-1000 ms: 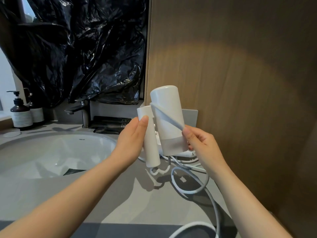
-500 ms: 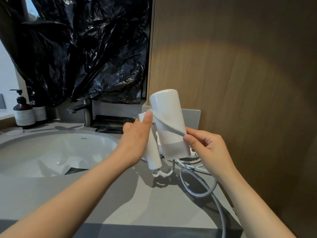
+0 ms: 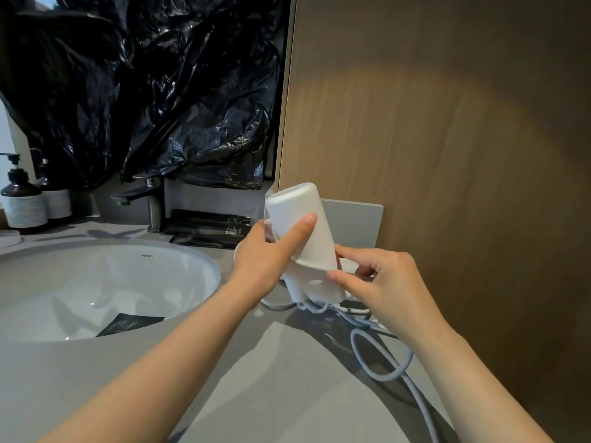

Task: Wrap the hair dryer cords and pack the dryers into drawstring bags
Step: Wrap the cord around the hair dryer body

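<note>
1. left hand (image 3: 265, 263): fingers wrapped round the hair dryer (image 3: 307, 247), with the thumb straight and pressed flat up the front of the barrel. 0.5 s ago the thumb tip sat at the top of the folded handle and a run of cord (image 3: 377, 356) crossed the barrel diagonally. That run no longer shows.
2. right hand (image 3: 383, 289): thumb and curled forefinger pinch the barrel's lower end. The hand has dropped there from the barrel's side. Can't tell whether any cord is in the pinch.
3. Dryer is held off the counter (image 3: 256, 388) between both hands. It is roughly upright, closed end up, and the top leans left more than before. The folded handle is mostly hidden behind the left hand.
4. Cord hangs in a tangle just under the dryer. One loop lies on the counter beside the right forearm, and the tail runs off the bottom edge.
5. Surface: grey counter with a white oval basin (image 3: 80, 276) on the left and a dark packet (image 3: 128, 322) lying in it.
6. Room:
   - faucet (image 3: 150, 199) behind the basin
   - black sachets (image 3: 208, 228) just right of the faucet
   - two pump bottles (image 3: 24, 199) at far left
   - black plastic sheet (image 3: 160, 91) hanging above
   - wood panel (image 3: 447, 139) on the right
   - grey plate (image 3: 355, 222) at the panel's foot, behind the dryer
</note>
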Demonstrator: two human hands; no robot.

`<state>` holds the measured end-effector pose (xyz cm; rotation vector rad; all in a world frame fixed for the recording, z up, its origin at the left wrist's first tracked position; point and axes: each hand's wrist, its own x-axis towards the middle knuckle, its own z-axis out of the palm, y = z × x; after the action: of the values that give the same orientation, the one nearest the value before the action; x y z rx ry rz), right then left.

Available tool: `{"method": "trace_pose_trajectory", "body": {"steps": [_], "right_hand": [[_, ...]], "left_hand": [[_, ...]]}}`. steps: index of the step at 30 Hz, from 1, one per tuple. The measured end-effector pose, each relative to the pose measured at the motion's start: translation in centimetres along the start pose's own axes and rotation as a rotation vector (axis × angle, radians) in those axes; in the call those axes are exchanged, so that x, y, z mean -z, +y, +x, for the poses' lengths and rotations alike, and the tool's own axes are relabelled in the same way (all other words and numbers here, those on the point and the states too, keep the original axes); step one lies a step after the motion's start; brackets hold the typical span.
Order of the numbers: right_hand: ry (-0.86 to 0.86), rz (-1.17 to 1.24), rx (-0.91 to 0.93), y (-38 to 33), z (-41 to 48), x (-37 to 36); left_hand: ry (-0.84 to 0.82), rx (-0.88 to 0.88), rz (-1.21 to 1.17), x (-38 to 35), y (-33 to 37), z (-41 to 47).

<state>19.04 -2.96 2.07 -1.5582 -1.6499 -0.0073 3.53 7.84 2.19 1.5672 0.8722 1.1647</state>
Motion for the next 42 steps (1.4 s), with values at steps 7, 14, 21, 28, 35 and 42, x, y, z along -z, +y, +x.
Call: {"method": "trace_pose_trajectory", "body": {"steps": [7, 14, 21, 28, 35, 42], "right_hand": [[-0.022, 0.042, 0.011, 0.7, 1.1, -0.8], [-0.044, 0.065, 0.027, -0.3, 1.1, -1.9], [-0.216, -0.041, -0.041, -0.4, 0.6, -0.9], [-0.048, -0.060, -0.178, 0.3, -1.5, 1.4], [0.319, 0.070, -0.177, 0.8, -1.9, 1.0], [0.130, -0.487, -0.158, 3.0, -0.3, 0.8]], "left_hand": [[-0.017, -0.064, -0.166, -0.4, -2.6, 1.8], [-0.036, -0.089, -0.171, 0.6, -3.1, 1.4], [0.007, -0.118, -0.156, 0.8, -3.1, 1.1], [-0.019, -0.122, -0.174, 1.3, -2.8, 0.6], [-0.145, -0.130, -0.189, 1.7, -2.9, 0.4], [-0.193, -0.108, -0.212, 1.6, -3.0, 0.2]]}}
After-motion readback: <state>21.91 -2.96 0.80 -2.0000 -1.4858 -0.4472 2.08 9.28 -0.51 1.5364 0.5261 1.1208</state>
